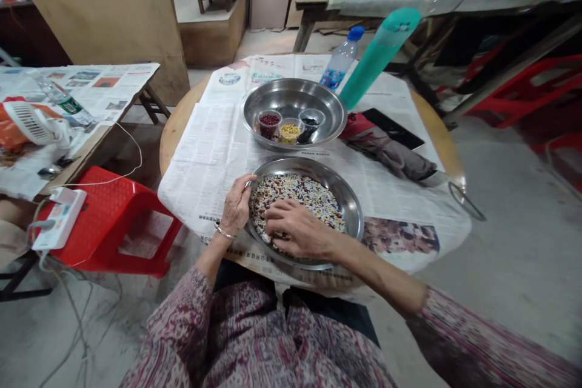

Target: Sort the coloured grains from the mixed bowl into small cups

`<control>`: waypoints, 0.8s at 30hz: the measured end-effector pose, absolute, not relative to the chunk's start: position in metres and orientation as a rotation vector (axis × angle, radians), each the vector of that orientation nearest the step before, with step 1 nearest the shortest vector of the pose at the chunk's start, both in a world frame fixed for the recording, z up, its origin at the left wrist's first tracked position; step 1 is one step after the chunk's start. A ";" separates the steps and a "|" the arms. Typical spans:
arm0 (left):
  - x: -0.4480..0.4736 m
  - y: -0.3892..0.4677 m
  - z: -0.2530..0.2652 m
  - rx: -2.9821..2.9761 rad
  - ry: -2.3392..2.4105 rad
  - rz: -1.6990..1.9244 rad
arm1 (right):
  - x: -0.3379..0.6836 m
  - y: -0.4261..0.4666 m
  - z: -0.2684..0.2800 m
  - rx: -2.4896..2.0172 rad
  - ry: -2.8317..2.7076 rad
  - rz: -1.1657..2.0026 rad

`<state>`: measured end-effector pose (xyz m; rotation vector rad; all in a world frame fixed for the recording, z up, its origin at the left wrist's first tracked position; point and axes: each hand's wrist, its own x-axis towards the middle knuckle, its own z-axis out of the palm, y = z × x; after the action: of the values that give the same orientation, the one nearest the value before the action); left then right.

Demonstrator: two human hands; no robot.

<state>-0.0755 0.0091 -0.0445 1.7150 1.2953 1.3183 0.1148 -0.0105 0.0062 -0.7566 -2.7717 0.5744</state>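
Observation:
A shallow steel basin point(356, 221) near the table's front edge holds a spread of mixed white, dark red, yellow and black beans or grains point(313, 194). My left hand point(237, 206) grips its left rim, thumb on the edge. Over the grains, my right hand point(297, 230) has its fingers bent down and close together at the surface; whatever the fingertips pinch is hidden. Just behind stands a second, deeper steel basin point(318, 90). Inside it are three clear cups, with dark red beans point(269, 121), yellow beans point(290, 131) and black beans point(310, 122).
Newspaper point(204, 151) covers the round table. A water bottle point(341, 60), a green cylinder point(382, 54), a folded umbrella point(395, 154) and a black phone point(394, 128) lie or stand around the far basin. On the left, a red stool point(109, 224) carries a power strip point(60, 218) with cables.

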 end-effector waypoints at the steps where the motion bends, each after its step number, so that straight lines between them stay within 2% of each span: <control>1: -0.075 0.009 -0.044 1.719 1.294 1.319 | 0.126 -0.012 0.006 -0.777 -2.789 0.556; 8: -0.076 0.009 -0.043 1.756 1.297 1.297 | 0.168 -0.001 -0.003 -1.098 -2.544 0.312; 14: -0.077 0.010 -0.044 1.759 1.318 1.261 | 0.103 -0.004 -0.003 -0.783 -2.683 0.265; 17: -0.077 0.010 -0.044 1.755 1.312 1.265 | 0.093 0.010 -0.009 -0.777 -2.710 0.228; 24: -0.076 0.009 -0.041 1.756 1.312 1.267 | 0.158 0.033 -0.012 -1.167 -2.624 0.140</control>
<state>-0.0761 0.0087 -0.0409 1.7562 1.3122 1.2673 0.1580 0.0334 -0.0124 -1.1673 -2.6237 0.1400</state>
